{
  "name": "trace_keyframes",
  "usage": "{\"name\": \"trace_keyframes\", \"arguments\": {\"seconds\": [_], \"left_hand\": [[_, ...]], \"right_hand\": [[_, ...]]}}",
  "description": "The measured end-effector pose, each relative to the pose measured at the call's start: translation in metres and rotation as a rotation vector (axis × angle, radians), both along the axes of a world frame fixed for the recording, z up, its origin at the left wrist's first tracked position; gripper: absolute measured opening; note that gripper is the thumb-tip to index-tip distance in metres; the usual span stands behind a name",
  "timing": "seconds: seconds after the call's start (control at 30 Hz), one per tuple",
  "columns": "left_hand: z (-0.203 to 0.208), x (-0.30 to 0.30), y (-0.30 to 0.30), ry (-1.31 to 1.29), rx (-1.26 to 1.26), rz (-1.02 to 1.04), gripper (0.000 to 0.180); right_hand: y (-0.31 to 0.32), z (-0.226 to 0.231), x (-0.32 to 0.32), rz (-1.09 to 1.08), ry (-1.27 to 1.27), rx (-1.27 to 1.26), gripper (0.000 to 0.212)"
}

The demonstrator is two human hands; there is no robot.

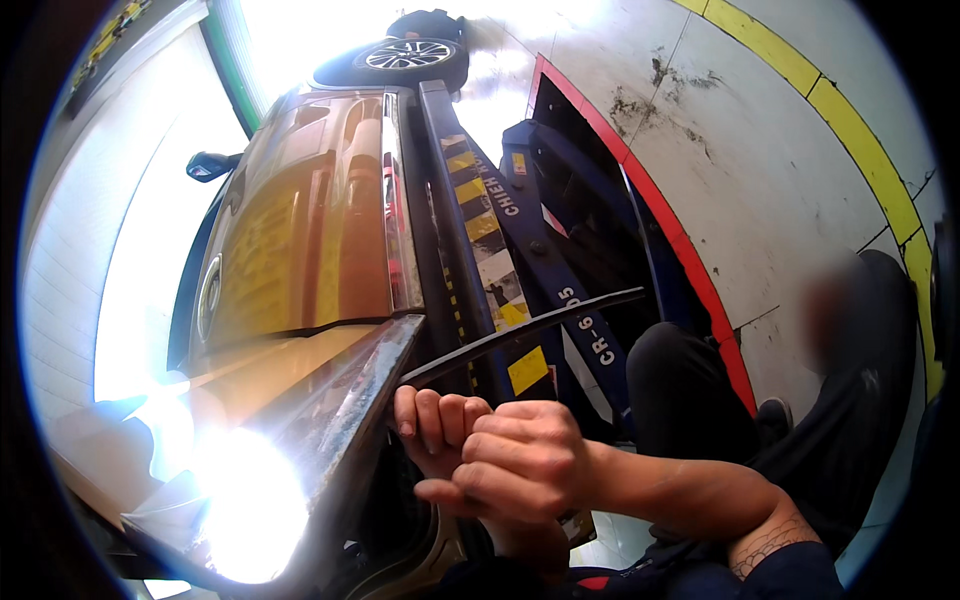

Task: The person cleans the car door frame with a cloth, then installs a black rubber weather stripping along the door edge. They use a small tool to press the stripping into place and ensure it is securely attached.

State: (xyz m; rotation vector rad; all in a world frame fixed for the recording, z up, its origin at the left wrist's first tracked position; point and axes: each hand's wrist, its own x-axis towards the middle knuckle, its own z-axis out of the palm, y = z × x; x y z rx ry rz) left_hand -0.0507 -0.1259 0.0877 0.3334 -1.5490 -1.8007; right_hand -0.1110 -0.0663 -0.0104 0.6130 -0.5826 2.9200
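Observation:
Both my hands are closed, close together at the lower edge of an orange-gold car [285, 240]. My left hand [433, 422] has its fingers curled at the scuffed, whitish edge [365, 405] of a body panel. Partly over it lies my right hand [530, 455], its fingers bent inward. What either hand holds, if anything, is hidden. Just above the knuckles a thin black strip [520, 332] slants up to the right from the panel edge. Whether my fingers touch this strip I cannot tell.
A dark blue car lift [545, 255] with yellow-and-black markings runs alongside the car, beside a red-bordered floor recess [690, 270]. A wheel [405, 55] shows at the far end. Dark-trousered legs [860, 380] are at the right. Strong glare covers the lower left bodywork.

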Motion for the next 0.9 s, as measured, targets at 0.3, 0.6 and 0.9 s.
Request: {"name": "trace_keyframes", "arguments": {"seconds": [0.3, 0.6, 0.9], "left_hand": [[-0.038, -0.006, 0.004, 0.251, 0.267, -0.098, 0.024], [-0.1, 0.002, 0.036, 0.029, 0.796, -0.263, 0.044], [-0.137, 0.026, 0.034, -0.339, 0.596, -0.51, 0.052]], "right_hand": [[-0.017, -0.069, -0.008, -0.043, 0.008, 0.228, 0.031], [0.009, -0.153, -0.07, 0.143, -0.257, 0.693, 0.038], [0.215, -0.373, -0.156, -0.108, -0.514, 1.381, 0.032]]}}
